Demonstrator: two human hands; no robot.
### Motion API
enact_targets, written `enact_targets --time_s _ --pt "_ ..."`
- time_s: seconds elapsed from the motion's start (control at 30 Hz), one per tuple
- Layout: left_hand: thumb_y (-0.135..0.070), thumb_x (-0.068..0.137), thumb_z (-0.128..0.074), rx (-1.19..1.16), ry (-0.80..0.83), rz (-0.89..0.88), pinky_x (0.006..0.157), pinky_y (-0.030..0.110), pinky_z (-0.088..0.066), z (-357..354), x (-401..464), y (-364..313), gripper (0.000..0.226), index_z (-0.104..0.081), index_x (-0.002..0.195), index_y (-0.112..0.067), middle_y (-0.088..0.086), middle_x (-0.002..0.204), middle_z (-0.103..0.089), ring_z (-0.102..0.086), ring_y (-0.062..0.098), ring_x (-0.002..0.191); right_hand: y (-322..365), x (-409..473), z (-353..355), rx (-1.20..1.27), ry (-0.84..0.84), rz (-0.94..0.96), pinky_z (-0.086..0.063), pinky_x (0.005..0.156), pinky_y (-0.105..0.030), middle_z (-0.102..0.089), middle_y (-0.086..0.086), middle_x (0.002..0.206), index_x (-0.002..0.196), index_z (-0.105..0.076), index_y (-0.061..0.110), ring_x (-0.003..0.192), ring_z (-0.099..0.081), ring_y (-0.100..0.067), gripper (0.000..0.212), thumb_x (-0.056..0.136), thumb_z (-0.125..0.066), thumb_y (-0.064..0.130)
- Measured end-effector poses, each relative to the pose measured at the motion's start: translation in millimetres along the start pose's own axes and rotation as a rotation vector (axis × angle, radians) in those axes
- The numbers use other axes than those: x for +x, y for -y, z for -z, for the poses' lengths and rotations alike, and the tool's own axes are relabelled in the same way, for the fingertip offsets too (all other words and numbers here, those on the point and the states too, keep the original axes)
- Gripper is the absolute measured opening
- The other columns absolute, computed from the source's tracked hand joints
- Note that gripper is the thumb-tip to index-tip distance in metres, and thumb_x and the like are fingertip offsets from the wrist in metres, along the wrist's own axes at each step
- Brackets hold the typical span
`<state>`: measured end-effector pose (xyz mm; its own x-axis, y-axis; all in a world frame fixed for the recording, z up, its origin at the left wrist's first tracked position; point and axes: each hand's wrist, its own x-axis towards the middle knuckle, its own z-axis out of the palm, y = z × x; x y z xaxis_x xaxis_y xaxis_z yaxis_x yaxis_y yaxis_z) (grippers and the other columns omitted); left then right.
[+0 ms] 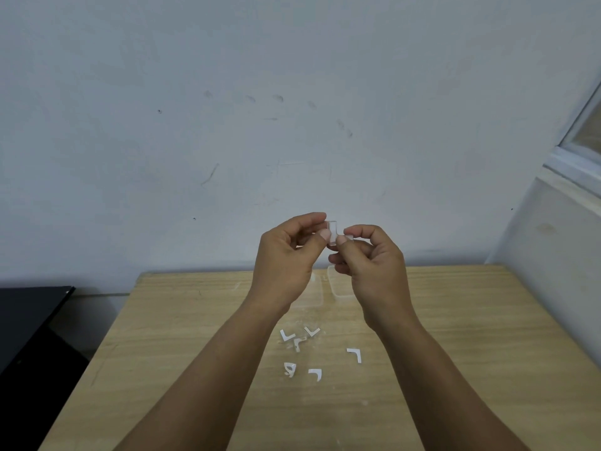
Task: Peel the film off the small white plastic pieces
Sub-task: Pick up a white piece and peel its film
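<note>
Held piece: a small clear L-shaped plastic piece (pixel 335 234) is raised above the light wooden table (pixel 455 336).
Left hand (pixel 286 255): the piece's left edge is pinched by thumb and forefinger.
Right hand (pixel 374 258): its right end is pinched likewise.
Table: six small white L-shaped pieces (pixel 312 353) are scattered below; two clear plastic trays (pixel 338 288) are seen behind the hands.

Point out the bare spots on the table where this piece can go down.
Bare wood lies left of the white scraps, toward the table edge by the black surface, and right of the lone scrap, out to the wall side. The middle is crowded: scraps, with clear trays behind them.
</note>
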<state>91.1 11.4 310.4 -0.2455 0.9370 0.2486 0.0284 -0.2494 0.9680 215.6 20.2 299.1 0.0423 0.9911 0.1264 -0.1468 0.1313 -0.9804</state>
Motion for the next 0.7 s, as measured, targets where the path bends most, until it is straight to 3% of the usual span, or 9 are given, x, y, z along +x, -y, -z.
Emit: enact_targets --time_s 0.17,0.37,0.7 --pt "-0.011 0.09 -0.067 0.053 0.018 0.001 0.087 0.029 -0.054 2.0 0.2 3.3 0.014 -0.075 0.098 -0.018 -0.004 0.09 -0.076 -0.069 0.011 0.091 1.2 0.4 0.7 -0.008 0.033 -0.037 -0.056 0.068 -0.025 -0.076 -0.004 0.081 0.103 -0.062 0.011 0.073 -0.071 -0.014 0.01 0.093 -0.065 0.014" --pt "-0.013 0.09 -0.067 0.16 0.059 -0.092 0.08 0.019 -0.052 3.1 -1.2 1.6 0.012 -0.075 0.094 -0.02 -0.011 0.089 -0.075 -0.069 0.005 0.089 3.7 1.2 -0.3 -0.029 0.008 -0.096 -0.058 0.072 -0.03 -0.075 0.002 0.088 0.097 -0.069 0.018 0.079 -0.072 -0.013 0.02 0.091 -0.066 0.037" --pt "-0.011 0.09 -0.067 0.168 0.054 -0.106 0.078 0.016 -0.052 1.5 -3.1 1.8 0.012 -0.076 0.093 -0.019 -0.009 0.086 -0.075 -0.07 0.005 0.087 -0.2 1.2 1.4 -0.12 0.021 -0.006 -0.057 0.067 -0.023 -0.075 0.0 0.084 0.094 -0.071 0.02 0.078 -0.072 -0.011 0.018 0.094 -0.063 0.035"
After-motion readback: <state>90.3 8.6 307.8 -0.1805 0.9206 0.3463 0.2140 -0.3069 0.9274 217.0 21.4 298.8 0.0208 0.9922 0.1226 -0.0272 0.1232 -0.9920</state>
